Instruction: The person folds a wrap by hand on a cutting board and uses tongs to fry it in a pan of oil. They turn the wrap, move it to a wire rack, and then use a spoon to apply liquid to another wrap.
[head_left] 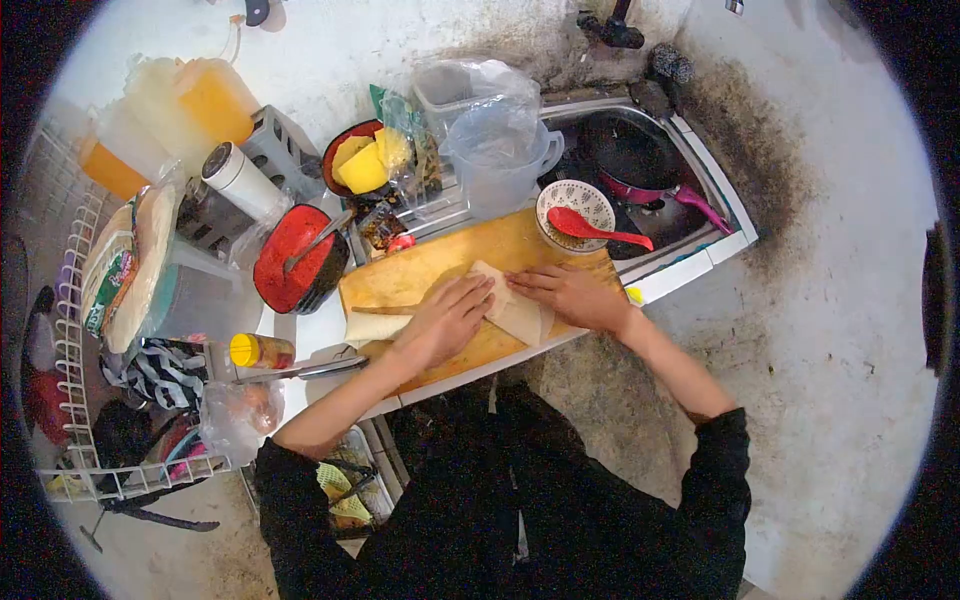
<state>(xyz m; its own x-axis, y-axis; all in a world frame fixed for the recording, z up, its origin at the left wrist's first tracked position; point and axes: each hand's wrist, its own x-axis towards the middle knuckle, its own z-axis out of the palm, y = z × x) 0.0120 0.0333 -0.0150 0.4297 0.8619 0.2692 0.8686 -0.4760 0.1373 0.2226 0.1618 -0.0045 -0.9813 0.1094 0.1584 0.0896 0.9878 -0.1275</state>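
Note:
On the wooden cutting board (pixel 440 258) lies a folded pale wrapper (pixel 518 316). My left hand (pixel 449 318) rests flat at its left side, fingers stretched out and pointing to the upper right. From the right, my right hand (pixel 573 298) lies flat with fingertips on the wrapper's upper edge. Left of my left hand is a thin brown stick-like item (pixel 383 310), above a pale roll (pixel 372 326) partly hidden by that hand. A patterned bowl (pixel 578 196) holding a red spoon (pixel 590 230) stands at the board's upper right corner.
Left of the board are a red bowl (pixel 290 262) with a spoon, a yellow-lidded jar (pixel 262 351) and metal tongs (pixel 320 369). Behind it stands a plastic jug (pixel 497 160). A pan (pixel 640 165) sits in the sink at right; a wire rack (pixel 75 370) is far left.

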